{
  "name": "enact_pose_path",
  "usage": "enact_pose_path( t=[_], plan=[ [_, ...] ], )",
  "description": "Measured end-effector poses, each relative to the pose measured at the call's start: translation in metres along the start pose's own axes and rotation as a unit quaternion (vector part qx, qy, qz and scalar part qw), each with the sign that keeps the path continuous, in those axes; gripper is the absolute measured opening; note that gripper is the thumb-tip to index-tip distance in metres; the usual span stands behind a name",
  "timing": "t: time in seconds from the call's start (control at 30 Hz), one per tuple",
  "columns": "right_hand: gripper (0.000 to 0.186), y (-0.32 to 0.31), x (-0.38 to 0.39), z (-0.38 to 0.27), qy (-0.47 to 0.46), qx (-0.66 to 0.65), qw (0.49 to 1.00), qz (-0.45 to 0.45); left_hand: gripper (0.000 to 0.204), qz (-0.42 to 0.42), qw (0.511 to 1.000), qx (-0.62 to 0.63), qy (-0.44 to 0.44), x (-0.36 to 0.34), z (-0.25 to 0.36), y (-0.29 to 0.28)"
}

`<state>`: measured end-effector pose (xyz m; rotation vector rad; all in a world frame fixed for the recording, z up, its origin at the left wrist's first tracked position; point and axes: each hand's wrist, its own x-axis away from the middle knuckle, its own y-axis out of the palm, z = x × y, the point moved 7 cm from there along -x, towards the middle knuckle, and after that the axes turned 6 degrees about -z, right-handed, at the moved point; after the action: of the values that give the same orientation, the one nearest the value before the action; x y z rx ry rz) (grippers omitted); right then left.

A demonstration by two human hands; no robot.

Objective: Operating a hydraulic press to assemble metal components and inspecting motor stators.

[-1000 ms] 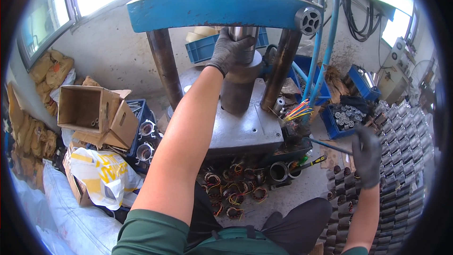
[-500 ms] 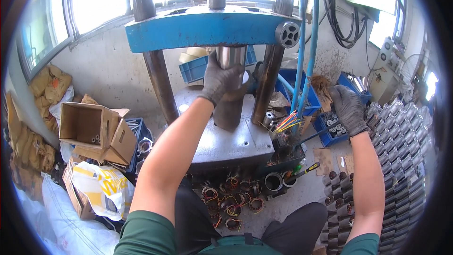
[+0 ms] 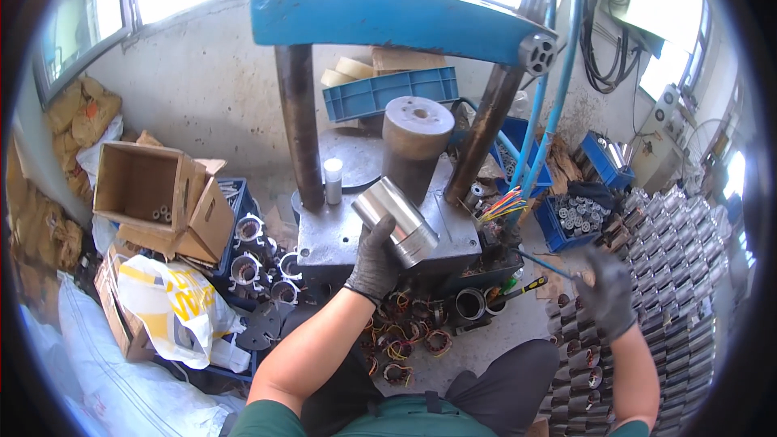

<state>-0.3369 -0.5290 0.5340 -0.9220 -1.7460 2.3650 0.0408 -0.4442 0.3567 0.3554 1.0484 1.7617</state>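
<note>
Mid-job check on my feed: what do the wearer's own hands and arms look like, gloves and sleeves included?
The left hand and right hand each wear a dark grey glove reaching the wrist; the right one is blurred. Both forearms are bare up to short, dark green sleeves. I can make out no markings on gloves or sleeves.

The blue press (image 3: 388, 20) and massed metal cylinders (image 3: 676, 259) show a workshop.

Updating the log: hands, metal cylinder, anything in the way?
Left hand grips tilted metal cylinder. Right hand blurred, near blue lever. Possibly in the way: small white cylinder on press bed.
</note>
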Motion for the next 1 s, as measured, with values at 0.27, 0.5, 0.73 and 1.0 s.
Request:
enact_pose_path(
  t=[0.27,0.5,0.73,1.0],
  plan=[
    [0.070,0.052,-0.052,-0.119,0.018,-0.247,0.966,-0.080,0.092,-0.009,1.000,0.022,-0.010,0.001,-0.009,-0.008],
    [0.131,0.176,-0.152,-0.178,0.064,-0.445,0.879,-0.158,0.092,-0.006,1.000,0.004,0.008,0.001,0.003,-0.008],
    [0.119,0.202,-0.171,-0.204,0.010,-0.294,0.954,-0.061,0.096,0.093,0.992,-0.049,0.067,-0.004,0.011,-0.038],
    [0.118,0.220,-0.148,-0.190,0.082,-0.522,0.839,-0.126,0.087,0.057,0.994,0.013,0.089,-0.015,0.039,-0.043]
  ],
)
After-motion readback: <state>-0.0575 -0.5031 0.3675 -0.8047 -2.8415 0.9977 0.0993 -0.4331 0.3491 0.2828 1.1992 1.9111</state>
